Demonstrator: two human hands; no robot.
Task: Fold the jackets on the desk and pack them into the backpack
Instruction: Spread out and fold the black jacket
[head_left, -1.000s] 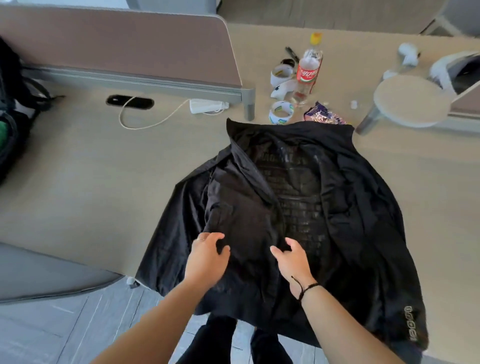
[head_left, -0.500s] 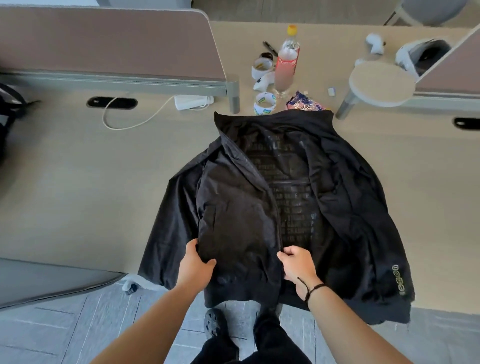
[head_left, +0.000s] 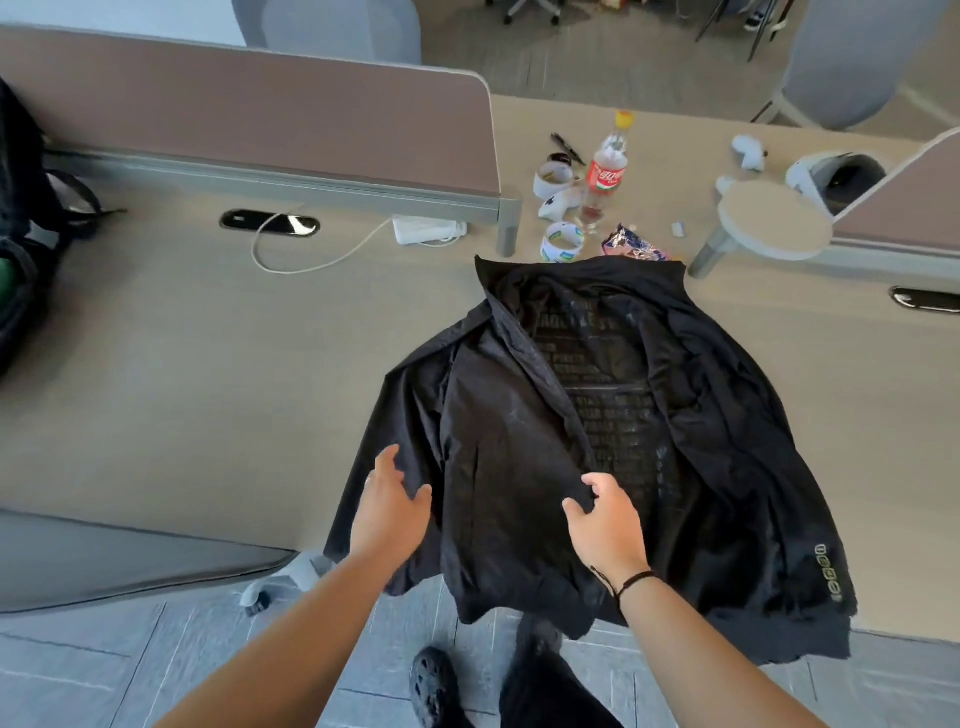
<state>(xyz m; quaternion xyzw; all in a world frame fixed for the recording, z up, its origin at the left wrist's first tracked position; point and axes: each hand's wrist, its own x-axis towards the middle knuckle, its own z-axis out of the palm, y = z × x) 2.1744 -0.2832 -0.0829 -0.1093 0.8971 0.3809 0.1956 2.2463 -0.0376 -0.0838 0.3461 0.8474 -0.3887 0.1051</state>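
The black jacket (head_left: 597, 441) is overhanging the surface's (head_left: 208, 374) near edge; left hand (head_left: 390, 506) and right hand (head_left: 608, 519) are resting loose-fingered on it, gripping nothing. Bottle (head_left: 605, 171) and tape roll (head_left: 562, 241) are crowding the collar.

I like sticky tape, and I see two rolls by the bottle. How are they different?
The nearer tape roll shows green and blue marks on its white side; the farther tape roll shows dark marks. The nearer one sits just past the black jacket collar; the farther one sits beside the bottle, near a pen. Both are white, round and open in the middle.
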